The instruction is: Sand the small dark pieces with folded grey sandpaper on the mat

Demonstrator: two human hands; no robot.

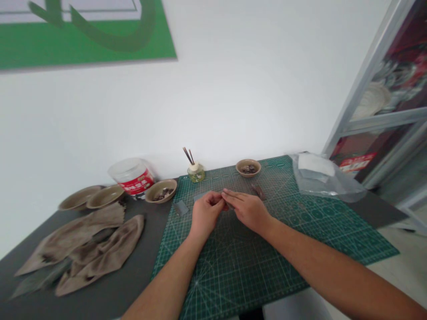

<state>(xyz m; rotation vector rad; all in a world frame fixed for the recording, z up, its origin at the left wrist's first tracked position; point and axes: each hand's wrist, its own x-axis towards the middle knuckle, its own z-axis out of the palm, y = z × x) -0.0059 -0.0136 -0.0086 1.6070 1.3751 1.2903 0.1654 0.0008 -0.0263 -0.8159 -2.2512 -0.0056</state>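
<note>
Both hands meet above the middle of a green cutting mat. My left hand has its thumb and fingers pinched together, touching the fingertips of the other hand. From the right, my right hand reaches in with its fingers pressed together over the same spot. Whatever lies between the fingertips is small and mostly hidden. Just left of the hands rests a small grey rectangular piece. Another flat grey piece shows partly behind my left hand. Beyond my right hand is a small brownish piece.
Small bowls with dark bits stand at the back and left. A reed diffuser is near the wall. Left are a plastic jar, stacked-looking bowls and crumpled cloths. A clear plastic bag lies right.
</note>
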